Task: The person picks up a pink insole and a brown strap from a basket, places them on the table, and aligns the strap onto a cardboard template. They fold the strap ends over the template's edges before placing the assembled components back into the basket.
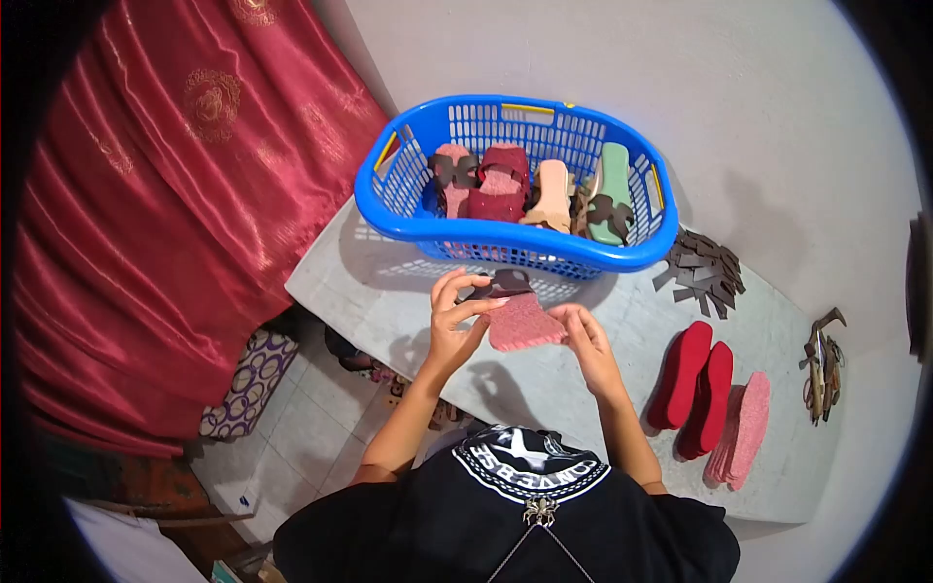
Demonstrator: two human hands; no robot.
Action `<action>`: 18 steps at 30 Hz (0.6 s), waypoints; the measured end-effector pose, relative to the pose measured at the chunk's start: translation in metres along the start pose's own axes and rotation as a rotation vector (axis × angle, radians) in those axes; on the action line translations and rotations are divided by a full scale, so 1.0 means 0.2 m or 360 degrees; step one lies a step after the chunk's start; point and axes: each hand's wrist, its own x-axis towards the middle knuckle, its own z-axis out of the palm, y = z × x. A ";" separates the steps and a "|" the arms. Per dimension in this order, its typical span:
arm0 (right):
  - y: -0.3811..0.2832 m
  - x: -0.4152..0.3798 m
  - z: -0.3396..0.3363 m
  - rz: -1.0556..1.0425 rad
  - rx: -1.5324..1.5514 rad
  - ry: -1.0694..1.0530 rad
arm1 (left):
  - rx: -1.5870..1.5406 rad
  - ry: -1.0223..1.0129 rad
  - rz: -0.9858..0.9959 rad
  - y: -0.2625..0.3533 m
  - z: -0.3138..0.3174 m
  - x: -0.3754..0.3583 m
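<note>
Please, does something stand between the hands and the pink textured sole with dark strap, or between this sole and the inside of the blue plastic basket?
Nothing visible is between them: the left hand and right hand both hold the sole. Toward the inside of the basket, only its raised near side is in the way.

You wear a black shirt (622, 530) with a white print (525, 462) at the chest, curved lettering around a star shape, edged by a patterned band. Over it hangs your silver chain (559, 544) with a spider-shaped pendant (540, 511). Your forearms are bare.
</note>
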 end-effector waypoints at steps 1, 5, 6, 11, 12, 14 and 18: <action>0.00 0.00 -0.03 0.0087 0.0256 -0.0158 | 0.0147 0.0041 0.0140 -0.01 0.01 0.03; -0.07 0.16 0.14 0.0349 0.0798 -0.0421 | 0.0481 0.0031 0.0461 -0.15 -0.20 0.25; -0.09 0.20 0.16 0.0334 0.0792 -0.0421 | 0.0573 0.0053 0.0523 -0.16 -0.22 0.30; -0.09 0.38 0.27 0.0204 0.0303 -0.0418 | 0.0785 0.0138 0.0646 -0.28 -0.27 0.44; -0.07 0.42 0.28 0.0234 0.0303 -0.0401 | 0.0794 0.0236 0.0582 -0.27 -0.26 0.47; -0.03 0.51 0.29 0.0211 0.0339 -0.0363 | 0.0779 0.0352 0.0539 -0.30 -0.26 0.51; 0.03 0.63 0.31 0.0203 0.0379 -0.0283 | -0.0952 0.0415 -0.0104 -0.40 -0.18 0.48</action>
